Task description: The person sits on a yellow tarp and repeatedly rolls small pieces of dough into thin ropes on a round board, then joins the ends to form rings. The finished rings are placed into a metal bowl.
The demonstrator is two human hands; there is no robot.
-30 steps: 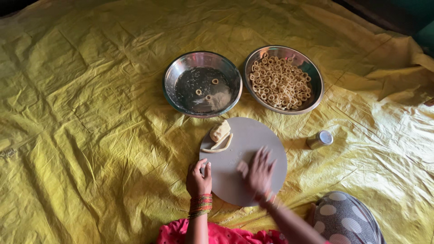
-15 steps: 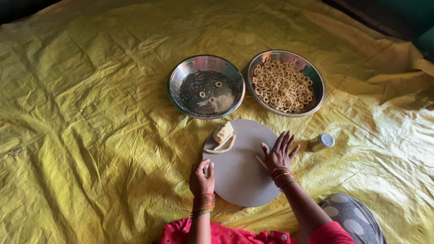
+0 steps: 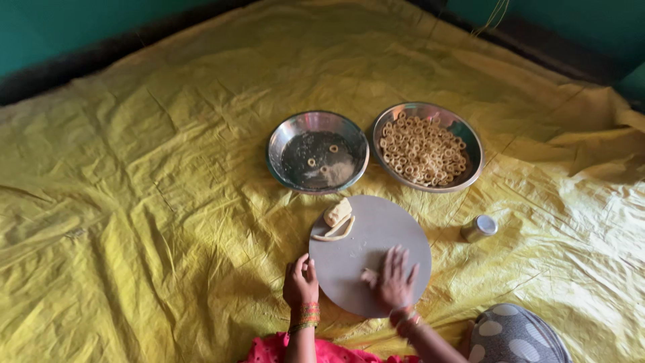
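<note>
A person seated on a crumpled yellow sheet (image 3: 134,222) works dough on a round grey board (image 3: 376,235). The right hand (image 3: 394,282) lies flat on the near right part of the board, fingers spread apart and slightly blurred; whether any dough lies under the palm cannot be told. The left hand (image 3: 301,282), wrist ringed with red and gold bangles (image 3: 308,316), rests at the board's near left edge with its fingers curled loosely together; whether they pinch anything cannot be told. A lump of pale dough (image 3: 337,212) sits at the far left edge of the board, a thin rolled strip of dough (image 3: 336,232) curving just beside it. Beyond the board stand two steel plates: the left plate (image 3: 285,134) holds two small dough rings and some flour, the right plate (image 3: 463,131) is heaped with rings. A small steel cup (image 3: 479,228) lies right of the board.
</note>
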